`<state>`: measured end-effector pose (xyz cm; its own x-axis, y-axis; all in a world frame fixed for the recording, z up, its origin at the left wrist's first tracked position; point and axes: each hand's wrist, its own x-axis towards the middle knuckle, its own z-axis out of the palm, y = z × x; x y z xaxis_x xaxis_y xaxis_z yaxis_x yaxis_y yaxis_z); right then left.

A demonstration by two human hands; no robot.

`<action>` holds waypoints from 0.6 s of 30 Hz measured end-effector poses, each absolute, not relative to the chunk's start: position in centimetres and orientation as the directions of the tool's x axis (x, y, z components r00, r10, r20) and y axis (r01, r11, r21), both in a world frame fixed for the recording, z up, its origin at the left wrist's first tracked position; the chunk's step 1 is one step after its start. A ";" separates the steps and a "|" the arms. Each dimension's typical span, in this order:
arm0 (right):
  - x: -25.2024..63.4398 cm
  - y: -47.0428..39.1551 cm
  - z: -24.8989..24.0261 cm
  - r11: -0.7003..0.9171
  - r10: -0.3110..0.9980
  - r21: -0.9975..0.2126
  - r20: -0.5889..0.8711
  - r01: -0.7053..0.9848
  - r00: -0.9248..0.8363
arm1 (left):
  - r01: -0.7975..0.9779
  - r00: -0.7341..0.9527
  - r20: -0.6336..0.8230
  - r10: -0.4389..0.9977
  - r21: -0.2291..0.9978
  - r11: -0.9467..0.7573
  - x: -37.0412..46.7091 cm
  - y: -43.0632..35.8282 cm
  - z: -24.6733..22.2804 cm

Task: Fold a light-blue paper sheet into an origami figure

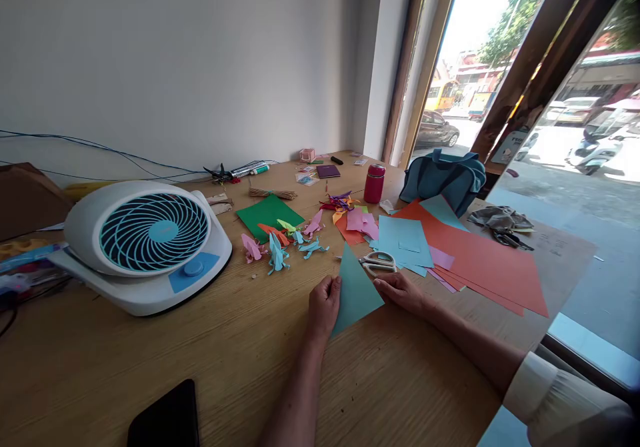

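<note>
A: What do we have in the hands?

B: A pale blue-green, triangular piece of paper [356, 297], held up over the near middle of the wooden counter [235, 367]. We see the left hand [324, 301] pinching its left edge, thumb on the front and fingers curled.

A: And the right hand [401, 292]?

B: Its fingertips are at the paper's right edge; whether they close on it or only touch it, we cannot tell.

A: We notice scissors with off-white handles [379, 262] just beyond the paper, partly hidden behind it.

B: Yes, and farther right we find flat light-blue paper sheets [390, 232], then large orange paper sheets [495, 263] spread along the right side.

A: To the left of the paper we count several small folded paper figures in pink, blue, orange and yellow-green [277, 257], some of them on or beside a dark green paper sheet [257, 215].

B: On the far side we see a red cylindrical bottle [375, 187], with a teal fabric bag [444, 183] to its right.

A: On the left we have a white fan with a round blue grille [164, 231], and at the near left a black phone [167, 417].
</note>
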<state>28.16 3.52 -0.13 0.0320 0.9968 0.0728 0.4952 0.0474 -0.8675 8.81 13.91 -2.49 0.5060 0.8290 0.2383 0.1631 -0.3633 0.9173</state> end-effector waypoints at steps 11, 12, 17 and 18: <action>28.6 3.8 -0.6 0.078 0.997 -0.863 0.073 0.500 -0.030 | 0.213 0.505 0.178 0.844 0.922 -0.323 8.7 13.8 -2.1; 28.7 3.9 -0.7 0.085 0.996 -0.858 0.077 0.507 -0.036 | 0.219 0.501 0.171 0.849 0.924 -0.315 8.6 13.8 -2.0; 28.6 3.8 -0.5 0.121 0.992 -0.850 0.096 0.513 -0.076 | 0.251 0.460 0.138 0.877 0.927 -0.278 8.3 13.5 -1.6; 28.6 3.7 -0.5 0.127 0.992 -0.855 0.099 0.503 -0.083 | 0.262 0.447 0.134 0.884 0.926 -0.273 8.3 13.4 -1.4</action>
